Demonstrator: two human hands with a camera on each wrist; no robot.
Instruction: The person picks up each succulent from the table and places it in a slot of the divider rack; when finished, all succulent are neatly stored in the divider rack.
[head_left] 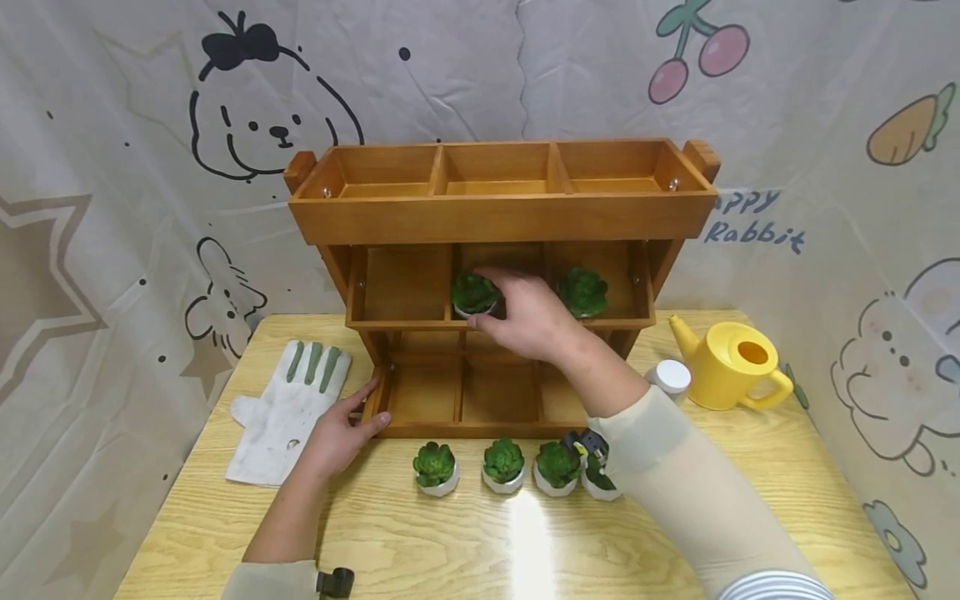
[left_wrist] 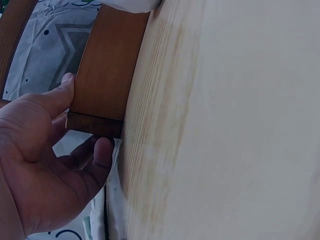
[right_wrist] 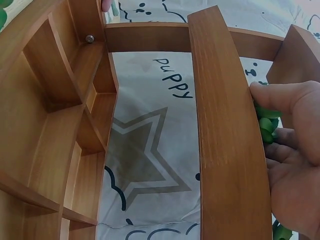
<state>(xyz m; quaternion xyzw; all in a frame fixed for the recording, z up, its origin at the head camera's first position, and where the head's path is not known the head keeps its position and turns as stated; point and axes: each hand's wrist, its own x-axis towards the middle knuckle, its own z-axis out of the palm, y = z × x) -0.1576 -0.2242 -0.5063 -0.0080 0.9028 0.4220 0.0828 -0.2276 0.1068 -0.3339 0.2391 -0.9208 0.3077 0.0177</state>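
A brown wooden three-tier plant rack point(head_left: 502, 218) stands on the table, each tier split into compartments. In the middle tier's centre compartment, my right hand point(head_left: 536, 321) grips a potted succulent point(head_left: 474, 293) in a white pot. The right wrist view shows only some of its green leaves point(right_wrist: 268, 122) beside that hand, partly behind a tier's board. Another succulent point(head_left: 583, 292) sits in the right compartment of the same tier. My left hand point(head_left: 333, 440) holds the rack's lower left corner, with thumb and fingers around the wooden end point(left_wrist: 95, 123) in the left wrist view.
Several potted succulents point(head_left: 503, 463) line the table in front of the rack, the rightmost partly hidden by the right sleeve. White gloves point(head_left: 281, 417) lie at left. A yellow watering can point(head_left: 723, 362) and a white-lidded jar point(head_left: 671, 377) stand at right. A patterned cloth hangs behind.
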